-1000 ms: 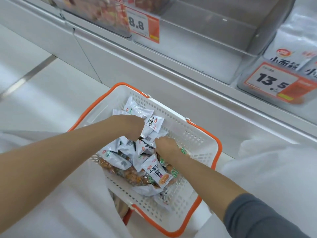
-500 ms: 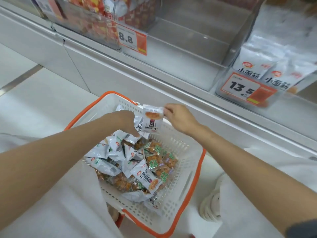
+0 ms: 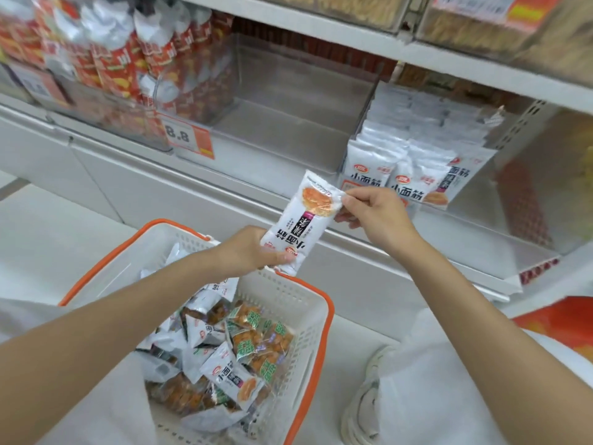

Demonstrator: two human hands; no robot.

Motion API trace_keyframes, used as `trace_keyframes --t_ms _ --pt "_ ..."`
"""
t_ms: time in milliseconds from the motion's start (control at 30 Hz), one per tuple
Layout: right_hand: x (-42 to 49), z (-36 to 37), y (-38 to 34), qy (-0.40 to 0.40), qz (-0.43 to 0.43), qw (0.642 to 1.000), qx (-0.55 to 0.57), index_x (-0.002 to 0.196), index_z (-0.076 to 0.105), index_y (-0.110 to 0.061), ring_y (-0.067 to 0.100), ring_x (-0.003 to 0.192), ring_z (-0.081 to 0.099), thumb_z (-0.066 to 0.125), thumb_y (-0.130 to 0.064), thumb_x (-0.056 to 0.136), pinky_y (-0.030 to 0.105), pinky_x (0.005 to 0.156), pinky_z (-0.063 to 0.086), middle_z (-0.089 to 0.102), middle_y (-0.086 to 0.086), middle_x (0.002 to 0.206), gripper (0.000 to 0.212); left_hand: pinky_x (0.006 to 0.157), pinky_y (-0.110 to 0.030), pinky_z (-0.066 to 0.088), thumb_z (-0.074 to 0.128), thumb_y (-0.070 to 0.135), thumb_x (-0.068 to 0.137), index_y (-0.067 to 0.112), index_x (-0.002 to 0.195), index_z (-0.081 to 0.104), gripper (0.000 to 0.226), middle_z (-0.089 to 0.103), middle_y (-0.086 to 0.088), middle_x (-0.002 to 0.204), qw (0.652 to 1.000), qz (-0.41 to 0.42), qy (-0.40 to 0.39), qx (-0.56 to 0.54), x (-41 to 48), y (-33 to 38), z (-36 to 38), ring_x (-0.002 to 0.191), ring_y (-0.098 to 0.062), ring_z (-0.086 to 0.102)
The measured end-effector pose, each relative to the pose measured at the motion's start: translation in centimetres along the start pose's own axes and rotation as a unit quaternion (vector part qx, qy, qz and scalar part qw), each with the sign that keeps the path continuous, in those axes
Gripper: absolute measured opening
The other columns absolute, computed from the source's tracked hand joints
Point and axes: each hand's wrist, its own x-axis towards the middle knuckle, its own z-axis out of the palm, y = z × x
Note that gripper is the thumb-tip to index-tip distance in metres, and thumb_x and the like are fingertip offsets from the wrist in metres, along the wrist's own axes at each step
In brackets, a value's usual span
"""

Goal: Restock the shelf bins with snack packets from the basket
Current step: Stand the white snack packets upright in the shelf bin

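Above, on white shelf (image 3: 224, 191), clear middle bin (image 3: 282, 130) between bin of red packs (image 3: 109, 110) and bin of white packets (image 3: 365, 123). Below, white basket (image 3: 288, 297) with orange rim, holding heap of snack packets (image 3: 224, 354). Over its far rim, one white packet (image 3: 305, 220), upside down, pinched at lower end by left hand (image 3: 253, 252), at upper corner by right hand (image 3: 378, 216).

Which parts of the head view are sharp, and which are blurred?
Head view: held packet and basket fairly sharp; red bags upper left and top-shelf stock smeared; 8.8 price tag legible though soft; shelf edges bow from the wide lens.
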Motion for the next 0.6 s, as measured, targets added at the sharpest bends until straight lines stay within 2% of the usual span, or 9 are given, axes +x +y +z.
trace_keyframes --t_ms 67,133,200,233,333,367,467,533,600 --pt "-0.6 -1.8 0.1 -0.035 0.022 0.999 0.016 0.088 0.072 -0.006 0.009 0.073 0.069 0.053 -0.006 0.097 0.023 0.068 0.052 0.074 0.004 0.08 0.021 0.05 -0.014 0.037 0.078 0.028 0.079 0.02 0.083 0.076 0.009 0.068 0.007 0.067 0.999 -0.005 0.036 -0.018 0.0 0.4 -1.4 0.052 -0.004 0.05" --pt "-1.2 -4.0 0.4 -0.134 0.049 0.99 -0.016 0.089 0.072 0.0 0.012 0.081 0.069 0.061 -0.008 0.093 0.028 0.078 0.054 0.076 0.006 0.084 0.015 0.052 -0.018 0.031 0.077 0.03 0.078 0.021 0.083 0.079 0.01 0.067 0.003 0.068 0.997 0.001 0.071 -0.037 -0.1 0.8 -2.7 0.056 -0.01 0.042" --pt "-2.0 -5.7 0.9 -0.234 0.071 0.968 -0.051 0.095 0.072 -0.002 0.015 0.088 0.069 0.068 -0.008 0.089 0.031 0.085 0.054 0.076 0.007 0.093 0.01 0.056 -0.02 0.03 0.076 0.029 0.08 0.021 0.081 0.079 0.008 0.066 0.001 0.072 0.996 0.034 0.077 -0.027 -0.2 1.9 -3.5 0.062 -0.011 0.041" --pt "-2.3 -6.2 1.2 -0.244 0.072 0.966 -0.048 0.101 0.071 -0.007 0.015 0.093 0.069 0.071 -0.009 0.086 0.032 0.089 0.053 0.075 0.008 0.099 0.014 0.059 -0.021 0.033 0.076 0.027 0.08 0.017 0.079 0.078 0.01 0.067 0.001 0.073 0.995 0.056 0.076 -0.012 -0.1 2.9 -3.7 0.063 -0.01 0.044" --pt "-2.9 -6.3 1.3 -0.147 0.019 0.989 -0.004 0.123 0.06 -0.024 0.009 0.108 0.065 0.08 -0.016 0.077 0.027 0.098 0.05 0.067 0.001 0.118 0.051 0.058 -0.022 0.034 0.073 0.016 0.084 0.013 0.067 0.063 0.02 0.053 0.004 0.063 0.984 0.157 0.047 0.069 0.4 7.3 -3.0 0.062 -0.007 0.042" --pt "-3.2 -6.1 1.1 -0.131 0.003 0.991 0.027 0.125 0.058 -0.025 0.009 0.108 0.064 0.081 -0.017 0.076 0.026 0.096 0.05 0.067 0.0 0.119 0.055 0.055 -0.023 0.036 0.072 0.014 0.085 0.011 0.07 0.064 0.017 0.053 0.002 0.064 0.978 0.18 0.036 0.099 0.8 9.0 -2.5 0.061 -0.007 0.042" --pt "-3.8 -5.9 0.6 -0.131 -0.007 0.983 0.125 0.119 0.063 -0.011 0.021 0.097 0.071 0.073 -0.004 0.083 0.029 0.084 0.057 0.073 0.007 0.109 0.038 0.06 -0.024 0.041 0.074 0.02 0.084 0.006 0.086 0.071 0.015 0.063 -0.005 0.071 0.957 0.238 0.037 0.162 2.2 13.9 -0.8 0.062 -0.005 0.048" --pt "-4.0 -6.4 0.3 -0.086 -0.029 0.991 0.098 0.105 0.069 -0.012 0.016 0.091 0.073 0.07 -0.002 0.086 0.024 0.078 0.056 0.076 0.0 0.098 0.022 0.06 -0.025 0.041 0.077 0.028 0.081 0.007 0.087 0.072 0.022 0.065 -0.012 0.074 0.949 0.268 0.054 0.158 2.9 16.3 0.5 0.062 -0.009 0.049" --pt "-3.9 -7.5 0.1 -0.039 -0.038 0.996 0.076 0.096 0.071 -0.019 0.007 0.087 0.072 0.072 -0.006 0.085 0.017 0.074 0.054 0.076 -0.011 0.09 0.018 0.057 -0.025 0.044 0.078 0.031 0.079 0.003 0.088 0.071 0.03 0.066 -0.015 0.074 0.948 0.284 0.072 0.122 3.4 18.0 1.6 0.062 -0.014 0.054"
